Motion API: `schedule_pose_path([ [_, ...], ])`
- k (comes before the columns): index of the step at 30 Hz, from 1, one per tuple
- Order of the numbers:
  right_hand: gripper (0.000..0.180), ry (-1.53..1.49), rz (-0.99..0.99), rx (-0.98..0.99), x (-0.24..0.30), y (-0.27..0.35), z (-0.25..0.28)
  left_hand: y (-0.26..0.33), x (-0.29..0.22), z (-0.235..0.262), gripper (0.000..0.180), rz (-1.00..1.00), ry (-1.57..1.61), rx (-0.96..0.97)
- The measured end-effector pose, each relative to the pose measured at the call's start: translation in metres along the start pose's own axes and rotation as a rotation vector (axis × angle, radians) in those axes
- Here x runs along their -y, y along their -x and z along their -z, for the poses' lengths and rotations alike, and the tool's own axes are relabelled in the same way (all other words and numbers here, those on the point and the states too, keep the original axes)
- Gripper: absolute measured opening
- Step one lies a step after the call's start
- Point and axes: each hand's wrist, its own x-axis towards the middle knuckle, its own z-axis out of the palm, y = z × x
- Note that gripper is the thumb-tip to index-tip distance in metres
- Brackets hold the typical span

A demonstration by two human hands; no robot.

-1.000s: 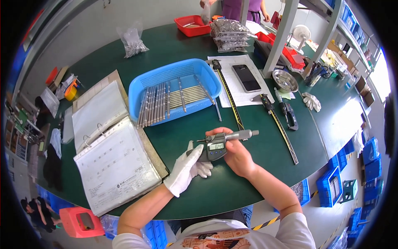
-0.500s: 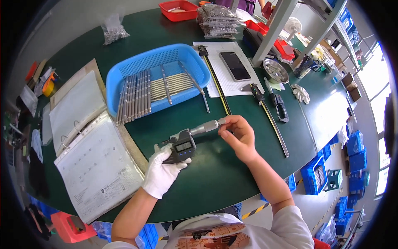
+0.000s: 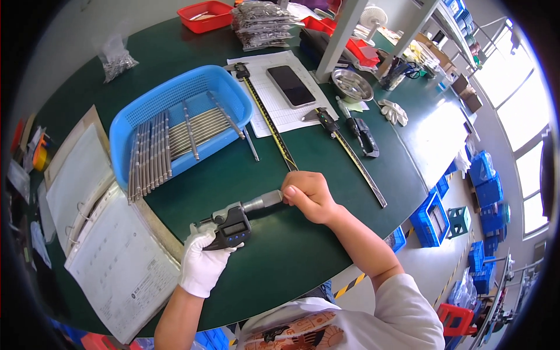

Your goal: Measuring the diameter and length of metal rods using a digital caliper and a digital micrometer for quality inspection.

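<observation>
My left hand (image 3: 201, 268), in a white glove, is closed around the frame of a digital micrometer (image 3: 234, 227) with a small display and blue buttons. The micrometer lies tilted, its silver thimble pointing up and right. My bare right hand (image 3: 312, 197) pinches the knob at the thimble's end, fingers curled over it. Whether anything sits between the measuring faces is too small to tell. Beyond my hands stands a blue perforated basket (image 3: 160, 86) with several slim metal rods (image 3: 150, 154) lying across and inside it.
An open ring binder (image 3: 128, 262) lies at the left. Rightward are two calipers (image 3: 269, 119) (image 3: 347, 150), a phone (image 3: 290, 86) on paper sheets, another micrometer (image 3: 363, 135), a metal bowl (image 3: 352, 86) and a glove (image 3: 392, 111). Bagged metal parts (image 3: 262, 24) sit at the back.
The view has shifted, so the table things appear further left. My right-hand fingers have curled in more over the thimble's end knob. My left hand still holds the micrometer.
</observation>
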Motion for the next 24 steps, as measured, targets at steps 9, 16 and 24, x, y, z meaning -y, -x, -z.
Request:
schedule_pose_path([
  [9, 0.016, 0.073, 0.126, -0.039, 0.002, -0.001, 0.002, -0.002, 0.000, -0.005, 0.036, 0.007, 0.009, -0.011],
  [16, 0.015, 0.035, 0.137, -0.169, 0.009, -0.008, -0.002, -0.004, -0.003, -0.001, 0.040, 0.027, 0.076, -0.051],
  [24, 0.010, 0.188, 0.162, -0.085, 0.009, -0.004, 0.003, -0.001, -0.002, -0.009, 0.041, 0.041, 0.071, -0.079],
])
